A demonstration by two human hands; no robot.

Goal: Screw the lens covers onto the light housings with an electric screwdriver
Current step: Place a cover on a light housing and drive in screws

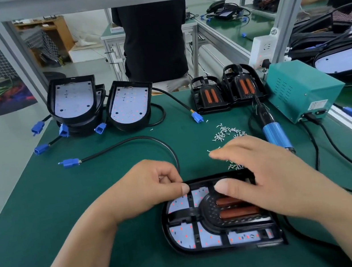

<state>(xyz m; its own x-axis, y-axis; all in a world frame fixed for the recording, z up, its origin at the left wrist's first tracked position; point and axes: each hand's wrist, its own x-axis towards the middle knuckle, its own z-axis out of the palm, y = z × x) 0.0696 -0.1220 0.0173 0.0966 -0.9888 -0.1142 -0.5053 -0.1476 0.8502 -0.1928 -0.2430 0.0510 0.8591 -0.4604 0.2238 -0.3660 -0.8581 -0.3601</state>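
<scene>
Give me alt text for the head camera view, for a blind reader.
The left hand and right hand rest on a black lens cover in a light housing on a green mat; screws and a blue electric screwdriver lie beyond.

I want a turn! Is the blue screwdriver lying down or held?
Lying down: the blue electric screwdriver rests on the green mat, unheld.

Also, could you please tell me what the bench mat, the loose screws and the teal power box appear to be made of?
The bench mat looks like dark green rubber or vinyl, matte with no glare. The loose screws look like bright metal, silvery and glinting. The teal power box seems painted sheet metal: punched vent slots, crisp edges.
</scene>
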